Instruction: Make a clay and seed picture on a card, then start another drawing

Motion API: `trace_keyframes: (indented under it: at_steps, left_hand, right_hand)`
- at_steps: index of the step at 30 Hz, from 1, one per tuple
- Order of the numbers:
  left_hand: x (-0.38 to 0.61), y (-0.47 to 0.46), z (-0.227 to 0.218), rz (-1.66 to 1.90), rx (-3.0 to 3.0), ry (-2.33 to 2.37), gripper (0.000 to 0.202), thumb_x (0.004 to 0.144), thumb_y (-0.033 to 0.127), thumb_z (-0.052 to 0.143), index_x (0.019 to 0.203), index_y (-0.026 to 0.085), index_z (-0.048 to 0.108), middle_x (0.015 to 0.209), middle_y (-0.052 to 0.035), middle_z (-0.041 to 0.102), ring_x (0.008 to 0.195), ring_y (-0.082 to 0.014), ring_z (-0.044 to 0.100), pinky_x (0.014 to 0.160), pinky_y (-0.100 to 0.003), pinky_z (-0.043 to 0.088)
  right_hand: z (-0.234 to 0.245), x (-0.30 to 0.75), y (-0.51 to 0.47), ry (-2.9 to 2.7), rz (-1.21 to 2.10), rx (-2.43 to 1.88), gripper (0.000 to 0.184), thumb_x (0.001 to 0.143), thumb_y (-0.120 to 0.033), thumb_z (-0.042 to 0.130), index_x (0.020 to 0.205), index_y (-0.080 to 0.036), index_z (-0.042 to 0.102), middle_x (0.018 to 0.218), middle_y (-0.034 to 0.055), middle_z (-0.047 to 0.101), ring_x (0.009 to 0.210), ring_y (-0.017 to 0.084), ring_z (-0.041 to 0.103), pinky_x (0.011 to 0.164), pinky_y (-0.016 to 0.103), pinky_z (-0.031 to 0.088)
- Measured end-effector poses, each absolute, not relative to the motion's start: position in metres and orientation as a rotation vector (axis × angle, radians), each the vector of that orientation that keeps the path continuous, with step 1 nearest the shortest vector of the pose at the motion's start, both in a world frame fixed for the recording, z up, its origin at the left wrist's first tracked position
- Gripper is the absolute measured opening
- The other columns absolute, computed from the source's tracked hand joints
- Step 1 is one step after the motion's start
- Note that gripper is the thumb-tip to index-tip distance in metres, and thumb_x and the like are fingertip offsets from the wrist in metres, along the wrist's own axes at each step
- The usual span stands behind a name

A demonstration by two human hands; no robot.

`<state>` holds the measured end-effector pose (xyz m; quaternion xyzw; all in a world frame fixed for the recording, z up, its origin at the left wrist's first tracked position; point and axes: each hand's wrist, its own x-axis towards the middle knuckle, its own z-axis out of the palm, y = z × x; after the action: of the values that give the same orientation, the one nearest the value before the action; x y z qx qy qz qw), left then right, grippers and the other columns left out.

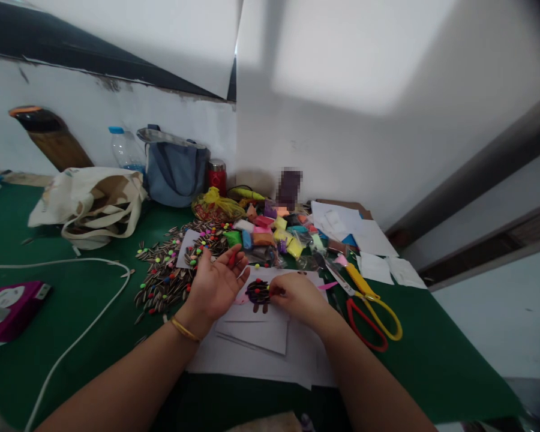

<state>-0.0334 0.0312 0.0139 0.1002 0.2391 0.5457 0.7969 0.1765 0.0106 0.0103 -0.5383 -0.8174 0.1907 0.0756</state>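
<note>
My left hand (218, 285) is turned palm up with its fingers loosely curled. A small red piece (233, 259) rests against these fingers; its kind is unclear. My right hand (299, 297) is pinched at the right edge of a dark figure (257, 292) that lies on white paper (252, 336). Seeds and small coloured balls are stuck on the figure, and two brown feet show below it. What the right fingertips hold, if anything, is hidden. Striped sunflower seeds (168, 279) mixed with coloured balls are heaped left of my left hand.
Coloured clay packets (263, 239) are piled behind the paper. Scissors (373, 324) and a yellow-handled cutter (362, 282) lie on the right. A cloth bag (103, 201), a blue bag (175, 171) and a white cable (94, 324) are on the left.
</note>
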Motion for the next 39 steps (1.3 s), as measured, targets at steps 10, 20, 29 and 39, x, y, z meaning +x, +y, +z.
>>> trace_keyframes:
  at_steps: [10,20,29,39]
  left_hand:
    - [-0.033,0.031,0.013,1.183,0.226,0.540,0.061,0.097,0.058,0.028,0.106,0.012,0.067,0.088,-0.0106,0.066,0.082,-0.0197,0.065,0.075,-0.035,0.056]
    - [-0.030,0.031,0.010,1.148,0.227,0.582,0.033,0.096,0.029,0.040,0.108,0.014,0.066,0.094,-0.0103,0.069,0.085,-0.0185,0.068,0.076,-0.033,0.057]
    - [-0.026,0.024,0.010,1.143,0.411,0.704,0.015,0.091,0.016,0.057,0.102,0.014,0.067,0.098,-0.0094,0.073,0.084,-0.0163,0.071,0.076,-0.028,0.058]
    - [-0.022,0.019,0.001,1.109,0.683,0.734,0.031,0.074,0.022,0.079,0.104,0.016,0.071,0.085,-0.0029,0.069,0.076,-0.0096,0.064,0.073,-0.018,0.053]
  right_hand:
    - [0.005,0.176,0.011,-2.410,0.586,-1.622,0.006,0.080,-0.024,0.067,0.085,-0.023,0.071,0.083,-0.0002,0.071,0.076,0.015,0.060,0.062,0.024,0.033]
    - [0.002,0.176,0.013,-2.456,0.545,-1.583,0.008,0.083,-0.022,0.064,0.086,-0.023,0.072,0.084,-0.0001,0.072,0.078,0.015,0.061,0.064,0.025,0.033]
    - [0.017,0.177,0.005,-2.251,0.461,-1.488,0.018,0.090,-0.034,0.063,0.079,-0.021,0.068,0.080,0.0011,0.068,0.079,0.017,0.057,0.071,0.028,0.035]
    - [0.015,0.168,-0.006,-1.958,0.393,-1.208,0.019,0.093,-0.032,0.056,0.104,-0.022,0.068,0.091,0.0051,0.070,0.089,0.020,0.061,0.082,0.033,0.043]
